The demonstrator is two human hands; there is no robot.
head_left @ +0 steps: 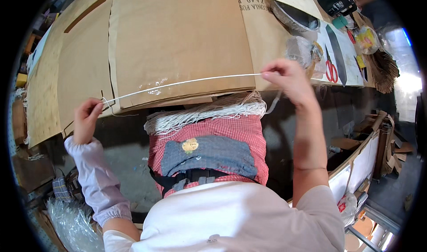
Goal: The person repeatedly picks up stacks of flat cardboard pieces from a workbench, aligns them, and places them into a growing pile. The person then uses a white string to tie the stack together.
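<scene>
A white cord (187, 81) runs taut between my two hands, above the near edge of a flat brown cardboard sheet (178, 38). My left hand (87, 116) pinches one end, and a short loose tail hangs beside it. At the other end my right hand (287, 78) grips the cord between thumb and fingers, with a slack length dropping below the wrist. On my lap, over a red checked apron (209, 129) with a blue patch, lies a thick bundle of white cords (207, 114).
To the right on the table are red-handled scissors (331, 69), a clear plastic bag (299, 49), a round grey basin (296, 18) and a black container (336, 2). Cardboard scraps (396, 156) stand at the far right. Crumpled clear plastic (73, 223) sits low on the left.
</scene>
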